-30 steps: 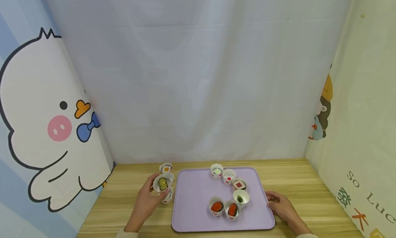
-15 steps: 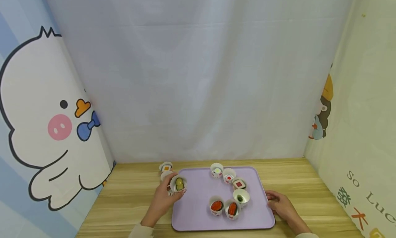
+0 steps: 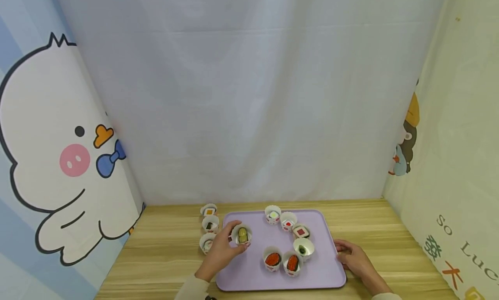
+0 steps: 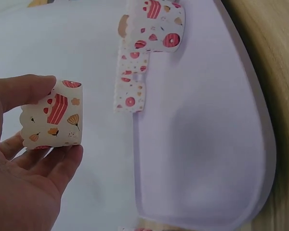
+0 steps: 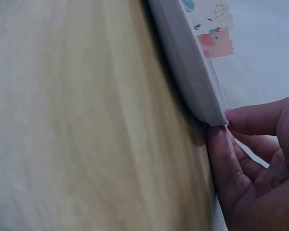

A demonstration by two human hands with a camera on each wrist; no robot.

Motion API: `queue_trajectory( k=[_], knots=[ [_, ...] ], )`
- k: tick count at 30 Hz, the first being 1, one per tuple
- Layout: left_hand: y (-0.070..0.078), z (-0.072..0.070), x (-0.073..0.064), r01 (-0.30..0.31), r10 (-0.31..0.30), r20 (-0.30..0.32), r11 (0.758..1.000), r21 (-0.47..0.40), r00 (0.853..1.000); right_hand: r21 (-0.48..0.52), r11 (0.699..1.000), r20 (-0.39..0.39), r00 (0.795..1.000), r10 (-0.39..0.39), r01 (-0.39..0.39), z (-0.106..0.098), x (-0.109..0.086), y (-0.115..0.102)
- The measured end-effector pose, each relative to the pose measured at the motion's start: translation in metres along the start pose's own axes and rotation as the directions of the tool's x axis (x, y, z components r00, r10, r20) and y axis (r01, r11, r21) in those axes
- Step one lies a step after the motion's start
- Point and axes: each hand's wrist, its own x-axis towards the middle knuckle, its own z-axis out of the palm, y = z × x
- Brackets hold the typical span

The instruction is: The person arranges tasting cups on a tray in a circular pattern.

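Note:
My left hand (image 3: 223, 252) grips a paper baking cup (image 3: 241, 236) between thumb and fingers, over the left part of the lilac tray (image 3: 246, 274). A yellow-green topped sushi piece (image 3: 243, 235) lies inside that cup. The left wrist view shows the cup's side, printed with cake and flowers, raised above the tray. At the tray's right edge, my right hand (image 3: 355, 257) pinches the rim; the right wrist view shows its thumb on top and its fingers (image 5: 224, 154) below.
Several filled paper cups stand on the tray, among them two with orange-roe sushi (image 3: 273, 260) and one with a green piece (image 3: 303, 249). Three more cups (image 3: 210, 224) line the wooden table (image 3: 163, 248) left of the tray. A pale curtain (image 3: 249, 118) hangs behind.
My left hand has carried the cup rightward from the row beside the tray to over the tray, uncovering the cups left behind. My right hand stays at the rim.

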Motion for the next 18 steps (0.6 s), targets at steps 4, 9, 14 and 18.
queue_trajectory(
  k=[4, 9, 14, 18],
  knots=[
    [-0.003, 0.008, 0.004, 0.006, -0.007, 0.041, 1.0, 0.023, 0.999, 0.004, 1.0, 0.006, 1.0, 0.001, -0.001, 0.0, 0.001, 0.001],
    [-0.008, 0.018, 0.006, 0.025, -0.028, 0.072, 0.998, 0.05, 0.997, 0.019, 1.0, 0.009, 1.0, 0.001, -0.001, 0.001, 0.002, 0.004],
    [-0.012, 0.027, 0.008, 0.034, -0.034, 0.103, 0.999, 0.0, 0.994, 0.022, 1.0, 0.006, 1.0, 0.001, -0.001, 0.001, 0.002, 0.002],
    [-0.018, 0.035, 0.01, 0.042, -0.039, 0.107, 0.999, -0.029, 0.993, 0.021, 1.0, 0.005, 1.0, 0.003, -0.003, 0.001, 0.001, 0.001]
  ],
)
